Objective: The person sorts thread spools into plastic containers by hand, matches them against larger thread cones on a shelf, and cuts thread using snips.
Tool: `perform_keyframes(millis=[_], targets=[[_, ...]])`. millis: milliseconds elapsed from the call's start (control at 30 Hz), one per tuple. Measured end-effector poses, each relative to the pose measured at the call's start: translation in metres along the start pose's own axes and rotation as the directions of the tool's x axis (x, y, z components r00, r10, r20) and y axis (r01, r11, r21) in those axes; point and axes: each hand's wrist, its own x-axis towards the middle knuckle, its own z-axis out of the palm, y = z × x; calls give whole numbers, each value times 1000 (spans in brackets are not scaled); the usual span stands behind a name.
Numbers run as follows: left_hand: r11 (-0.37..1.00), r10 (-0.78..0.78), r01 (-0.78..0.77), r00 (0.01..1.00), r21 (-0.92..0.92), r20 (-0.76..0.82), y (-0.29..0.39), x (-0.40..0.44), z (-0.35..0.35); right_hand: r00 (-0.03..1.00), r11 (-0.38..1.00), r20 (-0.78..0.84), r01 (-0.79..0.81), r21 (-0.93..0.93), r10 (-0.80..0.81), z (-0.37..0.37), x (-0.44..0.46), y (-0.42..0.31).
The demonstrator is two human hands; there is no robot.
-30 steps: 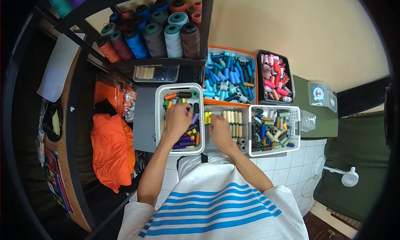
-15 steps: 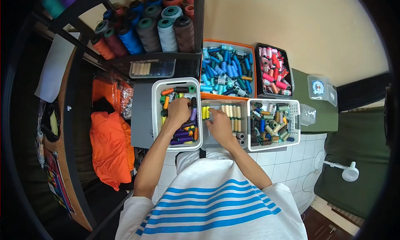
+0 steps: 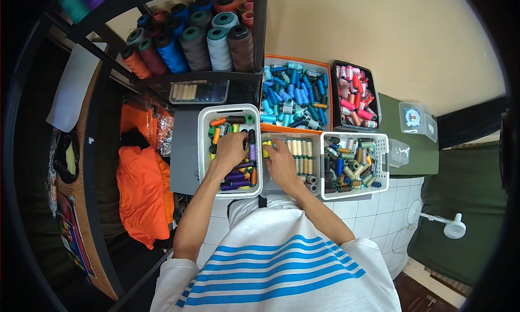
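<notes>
My left hand (image 3: 232, 149) reaches down into a white plastic basket (image 3: 203, 174) of mixed thread spools. Its fingers are hidden below the back of the hand, among orange, green, black and purple spools; a purple spool (image 3: 252, 152) lies just to its right. My right hand (image 3: 280, 161) is over a clear plastic container (image 3: 273, 189), with its fingers closed around yellow thread spools (image 3: 266, 148) at the container's left side. Rows of cream and tan spools (image 3: 301, 156) stand in the same container, right of that hand.
An orange-rimmed box (image 3: 330, 76) of blue spools and a black box (image 3: 378, 95) of red and pink spools sit behind. At right is a white basket (image 3: 385, 165) of mixed spools. Large thread cones (image 3: 218, 49) fill a black shelf (image 3: 260, 30) at upper left.
My right hand's fingers have closed in on the yellow spools. My left hand stays in the white basket, with only a slight shift. The view has tilted a little.
</notes>
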Motion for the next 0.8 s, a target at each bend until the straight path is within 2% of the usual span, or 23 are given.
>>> perform_keyframes(millis=[67, 167, 267, 333, 433, 533, 667, 733, 800], targets=[[999, 25, -25, 1000, -23, -7, -1, -2, 1, 999, 999, -40, 29, -31, -31, 0, -1, 1], [999, 35, -35, 998, 10, -49, -4, -3, 7, 999, 1000, -39, -6, 14, 6, 0, -2, 1], [1000, 0, -1, 1000, -12, -5, -4, 1, 9, 999, 997, -13, -51, 54, 52, -9, -3, -4], [999, 9, -8, 1000, 41, -22, -5, 4, 10, 994, 986, 51, -104, 133, 98, -20, -3, -10], [998, -58, 58, 998, 24, -7, -6, 13, 13, 997, 988, -32, -59, 146, 64, -30, -5, -13], [998, -47, 46, 999, 31, 6, 1, 12, 2, 996, 980, -65, -46, 191, 59, -32, -4, -11], [999, -43, 44, 999, 20, -30, 0, 10, 5, 995, 970, -80, -31, 241, 52, -29, -4, -4], [997, -71, 69, 997, -46, -28, 5, 5, 1, 994, 966, -87, -35, 255, 59, -27, -5, -3], [998, -59, 59, 996, -12, -61, 2, 3, 8, 995, 957, -48, -69, 281, 86, -25, -5, -3]])
